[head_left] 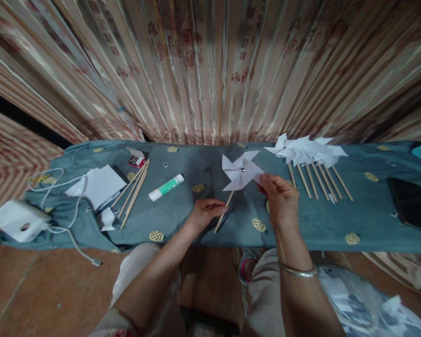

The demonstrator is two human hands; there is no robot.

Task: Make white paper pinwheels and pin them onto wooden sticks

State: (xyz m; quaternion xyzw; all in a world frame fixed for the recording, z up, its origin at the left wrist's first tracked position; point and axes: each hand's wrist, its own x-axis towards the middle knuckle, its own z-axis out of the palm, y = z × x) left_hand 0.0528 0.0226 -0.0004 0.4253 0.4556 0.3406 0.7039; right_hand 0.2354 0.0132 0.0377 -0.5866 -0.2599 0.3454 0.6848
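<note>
A white paper pinwheel on a thin wooden stick, with a shiny pin at its centre, is held over the table between both hands. My left hand pinches the stick below the blades. Fingers of my right hand are closed on the tip of the pinwheel's right blade. To the right lies an overlapping row of several finished-looking white pinwheels, their sticks pointing toward me. On the left are a glue stick, several loose wooden sticks and a stack of white paper.
A small open red-and-white box sits behind the loose sticks. A white charger-like block with cables lies at the left end. A dark phone rests at the right end. A pleated curtain hangs behind the cloth-covered table.
</note>
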